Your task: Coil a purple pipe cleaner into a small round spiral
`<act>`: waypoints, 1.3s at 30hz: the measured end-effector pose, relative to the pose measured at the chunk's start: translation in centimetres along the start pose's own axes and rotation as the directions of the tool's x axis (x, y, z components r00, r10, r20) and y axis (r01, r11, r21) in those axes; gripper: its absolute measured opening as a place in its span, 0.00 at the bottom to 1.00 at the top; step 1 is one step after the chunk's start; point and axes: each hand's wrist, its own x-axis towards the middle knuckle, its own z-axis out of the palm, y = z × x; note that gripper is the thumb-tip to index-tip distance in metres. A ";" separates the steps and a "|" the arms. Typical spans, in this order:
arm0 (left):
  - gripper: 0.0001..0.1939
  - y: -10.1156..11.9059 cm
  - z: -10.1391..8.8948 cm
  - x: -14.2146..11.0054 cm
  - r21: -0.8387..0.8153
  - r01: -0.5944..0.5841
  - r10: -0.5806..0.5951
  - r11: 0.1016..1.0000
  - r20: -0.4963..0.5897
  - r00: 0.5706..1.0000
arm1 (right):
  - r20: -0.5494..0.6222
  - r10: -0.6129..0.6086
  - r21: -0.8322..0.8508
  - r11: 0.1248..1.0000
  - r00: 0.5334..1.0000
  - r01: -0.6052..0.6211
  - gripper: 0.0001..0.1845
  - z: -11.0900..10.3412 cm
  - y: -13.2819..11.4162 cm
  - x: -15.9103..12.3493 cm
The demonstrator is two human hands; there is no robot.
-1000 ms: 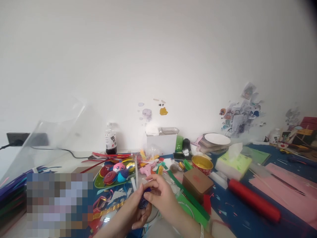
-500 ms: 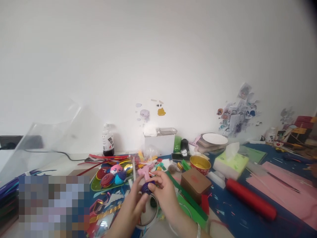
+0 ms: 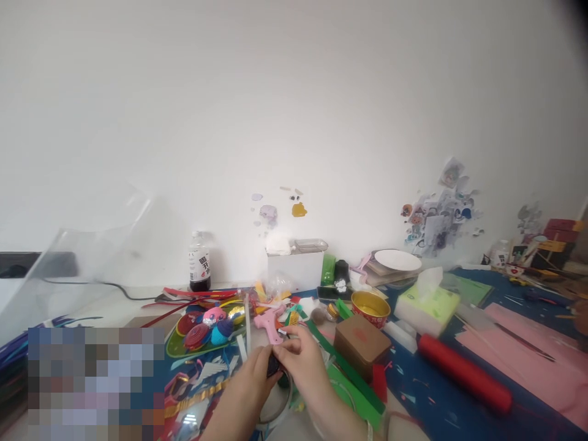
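Observation:
Close in front of me, my left hand (image 3: 252, 381) is closed around a small dark purple round piece (image 3: 272, 366), most of which the fingers hide. My right hand (image 3: 303, 361) is bent over the same piece from the right, thumb and fingertips meeting at its top edge. A tiny white bit (image 3: 282, 331) shows by the right index fingertip; whether it is held I cannot tell. Just beyond the fingertips lies a pink glue gun (image 3: 271, 323). Below the hands is a roll of clear tape (image 3: 275, 411), partly covered by the wrists.
A green tray (image 3: 177, 348) of colourful coiled balls stands left. Paper strips and a gold ribbon (image 3: 197, 397) surround it. To the right are a brown box (image 3: 362, 343), a gold-red bowl (image 3: 371, 308), tissues (image 3: 427, 303) and a red roll (image 3: 463, 372). A bottle (image 3: 199, 263) stands behind.
The round piece has been turned and lowered toward my left palm, so less of it shows. My left fingers have closed in, and my right fingertips have shifted slightly down.

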 end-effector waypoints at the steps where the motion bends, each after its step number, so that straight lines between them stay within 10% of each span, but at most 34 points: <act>1: 0.12 0.2 -0.4 0.1 -0.092 0.055 -0.053 0.994 0.029 0.998 | 0.015 -0.033 -0.044 0.998 0.999 0.034 0.19 -0.3 -0.2 0.1; 7: 0.18 2.0 -2.6 0.8 -0.543 0.422 -0.302 0.726 0.300 0.905 | 0.054 -0.223 -0.255 0.939 0.973 0.229 0.16 -1.1 -1.3 0.4; 14: 0.31 2.7 -2.9 1.1 -0.768 0.555 -0.267 0.319 0.490 0.830 | 0.034 -0.239 -0.247 0.939 0.970 0.240 0.17 -1.4 -1.3 0.8; 31: 0.24 3.2 -4.4 1.6 -0.798 0.532 -0.219 0.283 0.486 0.846 | 0.014 -0.180 -0.091 0.979 0.984 0.181 0.08 -2.2 -2.1 1.1; 39: 0.23 3.3 -5.0 1.7 -0.805 0.515 -0.194 0.295 0.477 0.857 | 0.244 -0.189 -0.128 0.966 0.951 0.225 0.08 -3.0 -3.3 0.7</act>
